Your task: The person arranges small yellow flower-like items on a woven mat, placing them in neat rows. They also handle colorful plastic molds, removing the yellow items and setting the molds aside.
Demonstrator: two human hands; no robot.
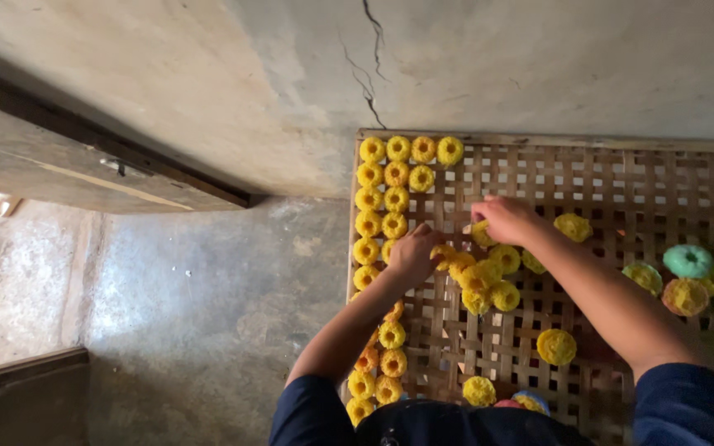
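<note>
A woven bamboo tray [621,182] lies on the floor against a wall. Yellow ring-shaped pieces [396,174] stand in neat rows along its left edge. A loose heap of yellow rings [485,281] lies in the tray's middle. My left hand [413,254] rests at the heap's left side, fingers closed on a yellow ring [442,252]. My right hand [503,219] reaches over the heap's far side, fingers pinched on another yellow ring [482,235]. Both sleeves are dark blue.
More yellow rings [556,346] lie scattered on the tray, with a green ring [687,261] and an orange ring [685,296] at the right. A cracked plaster wall [373,74] stands behind. Concrete floor [208,297] spreads left; a wooden door [59,157] lies further left.
</note>
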